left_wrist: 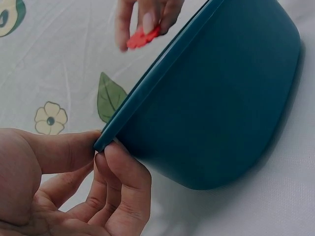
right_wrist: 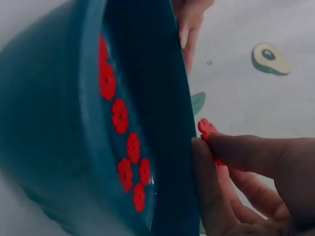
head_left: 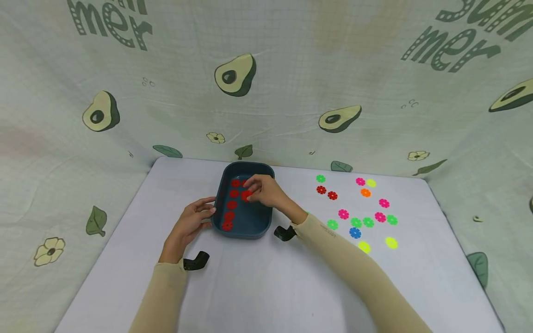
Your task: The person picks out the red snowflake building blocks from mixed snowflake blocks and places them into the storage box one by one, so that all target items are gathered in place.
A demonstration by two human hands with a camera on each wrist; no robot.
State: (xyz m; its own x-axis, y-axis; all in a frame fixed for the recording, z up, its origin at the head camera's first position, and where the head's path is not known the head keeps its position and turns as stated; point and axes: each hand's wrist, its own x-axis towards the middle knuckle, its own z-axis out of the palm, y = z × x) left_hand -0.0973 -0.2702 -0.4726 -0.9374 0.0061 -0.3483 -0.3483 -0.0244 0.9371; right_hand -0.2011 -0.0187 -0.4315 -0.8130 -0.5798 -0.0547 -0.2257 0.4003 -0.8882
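Note:
A dark teal-blue plastic tub (head_left: 257,219) stands on the white table, with several red notched, flower-shaped discs (head_left: 231,205) lying in a row along the left of its floor. My left hand (head_left: 192,220) holds the tub's left rim; in the left wrist view its thumb is on the rim and curled fingers are under it. Above the tub, my right hand (head_left: 266,190) pinches one red disc (right_wrist: 206,129) between thumb and finger. Part of that disc is hidden by the fingertips in the right wrist view.
Right of the tub lie scattered discs: two dark red ones (head_left: 321,190), several green (head_left: 356,222), pink (head_left: 380,217) and yellow (head_left: 391,243), one orange (head_left: 365,193) and one blue (head_left: 355,232). A patterned cloth (head_left: 283,69) hangs behind the table.

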